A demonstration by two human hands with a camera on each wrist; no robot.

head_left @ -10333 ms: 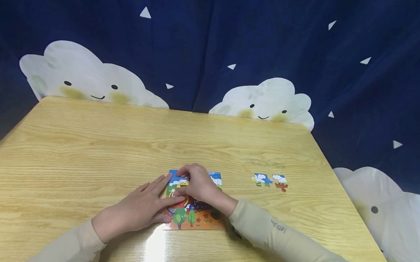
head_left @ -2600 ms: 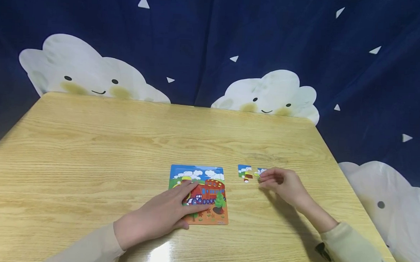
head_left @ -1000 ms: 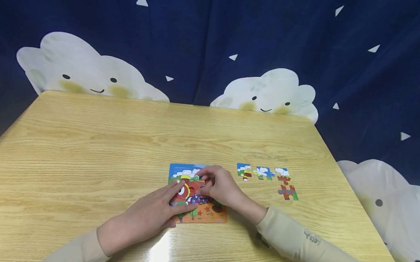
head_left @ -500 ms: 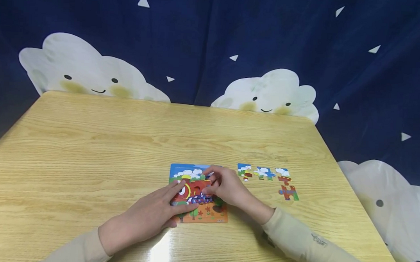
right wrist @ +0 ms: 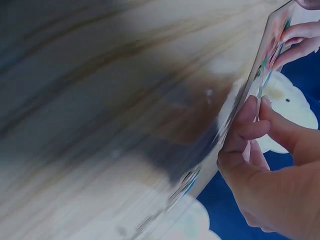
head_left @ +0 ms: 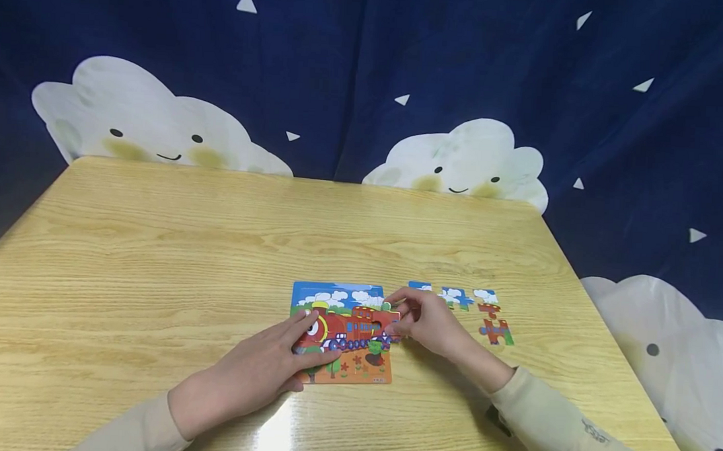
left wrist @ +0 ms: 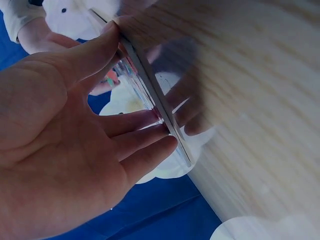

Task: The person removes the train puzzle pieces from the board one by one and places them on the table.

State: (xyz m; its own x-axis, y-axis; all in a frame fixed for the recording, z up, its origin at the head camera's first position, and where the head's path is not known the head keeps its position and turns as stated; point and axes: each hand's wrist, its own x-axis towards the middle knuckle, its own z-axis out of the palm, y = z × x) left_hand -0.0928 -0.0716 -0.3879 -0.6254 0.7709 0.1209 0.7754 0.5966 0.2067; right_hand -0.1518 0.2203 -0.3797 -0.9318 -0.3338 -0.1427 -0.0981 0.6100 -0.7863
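In the head view a jigsaw puzzle board [head_left: 355,370] with a red train picture lies flat near the front of the table. My left hand [head_left: 259,359] rests on its left side, fingers spread over the train's front; the left wrist view shows fingertips [left wrist: 167,142] at the board's edge. My right hand [head_left: 432,323] pinches a red puzzle piece [head_left: 390,318] between thumb and fingers. This piece overlaps the board's right edge in the head view, and part of it is hidden by the fingers. The right wrist view shows the board [right wrist: 265,50] edge-on beyond the pinching fingertips [right wrist: 250,107].
Several loose puzzle pieces lie right of the board: a sky-and-cloud piece [head_left: 453,297], a cloud-and-red piece [head_left: 487,300], a red-and-green piece [head_left: 497,331], and one partly behind the right hand. A blue curtain [head_left: 344,70] hangs behind the wooden table [head_left: 216,232].
My right hand has gone from the loose pieces to the board's middle, then slid right with the red puzzle piece to the right edge. More loose pieces lie at right than ten seconds ago.
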